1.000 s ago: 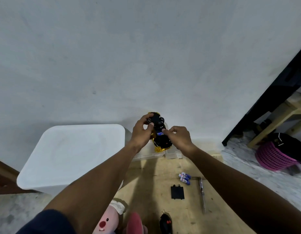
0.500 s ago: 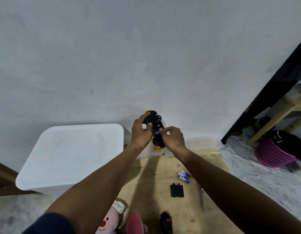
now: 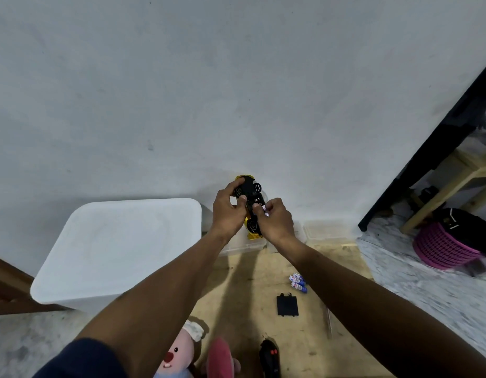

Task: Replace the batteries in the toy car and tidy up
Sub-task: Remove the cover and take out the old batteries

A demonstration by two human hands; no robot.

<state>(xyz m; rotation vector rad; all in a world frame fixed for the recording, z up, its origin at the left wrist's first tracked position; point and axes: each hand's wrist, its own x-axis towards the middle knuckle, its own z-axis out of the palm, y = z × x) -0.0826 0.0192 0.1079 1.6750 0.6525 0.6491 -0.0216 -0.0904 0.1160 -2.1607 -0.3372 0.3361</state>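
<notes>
I hold a yellow and black toy car (image 3: pixel 250 190) upside down, out in front of me, with its black underside and wheels facing me. My left hand (image 3: pixel 227 214) grips the car's side. My right hand (image 3: pixel 274 221) pinches a small blue and white battery (image 3: pixel 265 211) against the car's underside. Three more blue and white batteries (image 3: pixel 298 282) lie on the wooden board below. The black battery cover (image 3: pixel 287 305) lies flat beside them. A thin screwdriver (image 3: pixel 329 323) rests to its right, partly hidden by my right forearm.
A white plastic bin lid (image 3: pixel 119 246) is at the left. Clear plastic containers (image 3: pixel 327 230) stand against the wall. A black remote control (image 3: pixel 269 360) and a pink plush toy (image 3: pixel 179 353) lie near my feet. A pink basket (image 3: pixel 441 248) and wooden furniture legs stand at the right.
My right hand has moved up along the car's underside with the battery, closer to my left hand. The car has tilted slightly and sits a bit higher.
</notes>
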